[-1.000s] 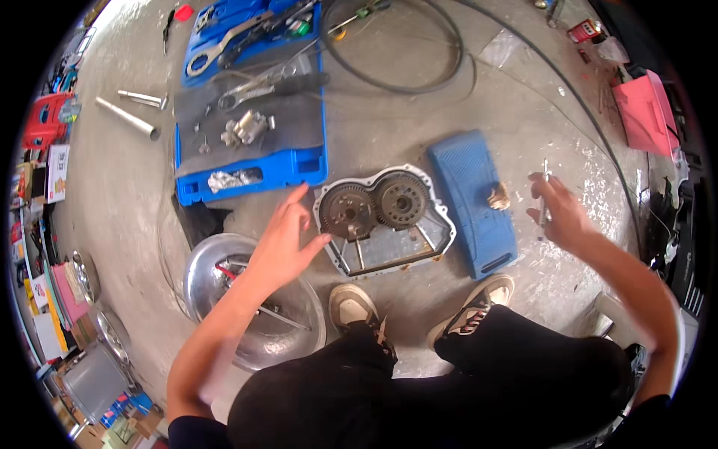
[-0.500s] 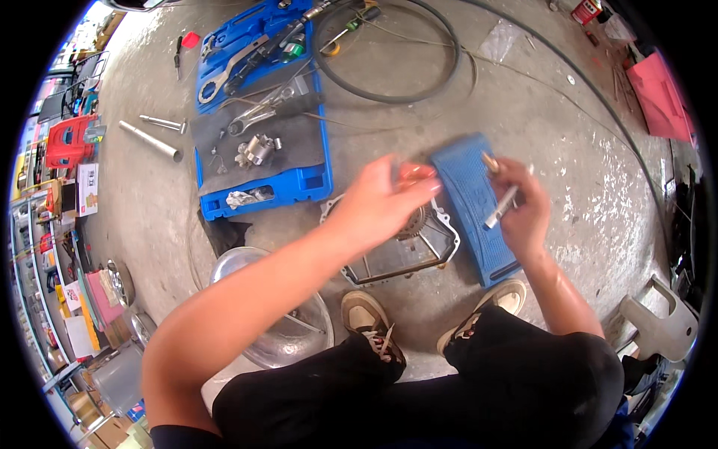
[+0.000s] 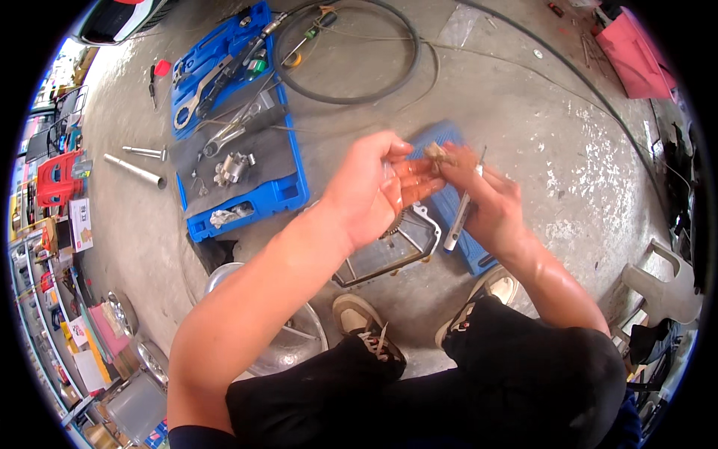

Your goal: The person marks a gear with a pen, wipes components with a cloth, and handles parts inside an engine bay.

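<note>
My left hand [image 3: 374,183] is palm up over a metal engine cover [image 3: 393,251], its wet-looking fingers stretched out to the right. Against its fingertips sits my right hand [image 3: 490,198], closed, with a small brownish, brass-like piece [image 3: 435,153] at the tips of its thumb and finger. A slim silver rod-shaped tool [image 3: 456,224] is also held in my right hand, slanting down past the palm. Under both hands lies a blue ridged plastic block [image 3: 479,258]. My left hand and forearm cover part of the engine cover.
At the left, an open blue tool case [image 3: 292,191] holds wrenches and a metal part [image 3: 233,168]. A silver tube [image 3: 134,170] lies beyond it. A shiny metal bowl [image 3: 292,348] stands by my left shoe. A black hose [image 3: 348,101] coils at the back.
My right hand has moved left and met my left hand, bringing the small piece and silver tool along. My left hand has turned palm up, fingers extended. The view has shifted slightly.
</note>
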A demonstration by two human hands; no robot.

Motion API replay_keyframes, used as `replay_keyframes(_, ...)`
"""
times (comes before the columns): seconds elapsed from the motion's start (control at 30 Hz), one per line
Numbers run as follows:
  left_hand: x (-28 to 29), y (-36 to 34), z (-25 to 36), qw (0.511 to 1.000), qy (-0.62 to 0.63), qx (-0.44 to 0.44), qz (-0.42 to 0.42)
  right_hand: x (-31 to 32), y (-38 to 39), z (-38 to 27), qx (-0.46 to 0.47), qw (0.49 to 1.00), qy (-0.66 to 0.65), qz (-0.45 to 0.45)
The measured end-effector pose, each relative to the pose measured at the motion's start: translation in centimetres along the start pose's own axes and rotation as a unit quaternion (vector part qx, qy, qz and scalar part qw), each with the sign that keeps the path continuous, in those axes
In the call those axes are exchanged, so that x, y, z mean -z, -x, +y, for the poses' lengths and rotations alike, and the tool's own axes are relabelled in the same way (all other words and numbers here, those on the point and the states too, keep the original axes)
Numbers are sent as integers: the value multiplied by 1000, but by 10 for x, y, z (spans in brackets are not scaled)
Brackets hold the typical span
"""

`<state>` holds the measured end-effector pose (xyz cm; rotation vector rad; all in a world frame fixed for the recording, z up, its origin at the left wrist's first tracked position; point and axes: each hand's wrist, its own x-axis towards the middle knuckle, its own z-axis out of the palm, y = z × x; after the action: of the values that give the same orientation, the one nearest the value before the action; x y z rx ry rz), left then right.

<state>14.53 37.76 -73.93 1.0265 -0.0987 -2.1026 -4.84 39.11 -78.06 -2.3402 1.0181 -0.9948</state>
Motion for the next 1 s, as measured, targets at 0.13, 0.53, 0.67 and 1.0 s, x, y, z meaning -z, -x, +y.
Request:
replay_keyframes(0.13,2,0,1,999,-15,50,-13,4,19,13,-10,999,0,39)
replay_keyframes(0.53,-4,-16,-21,986,95,32,-135,2,13,-3,149,988,30,23)
replay_keyframes(0.67,-3,-18,-24,993,73,37,-89,6,26,15,130,991,42,12)
replay_keyframes(1.0,12,-6,-22,986,-4,79,-143,3,21,3,75,996,48,15)
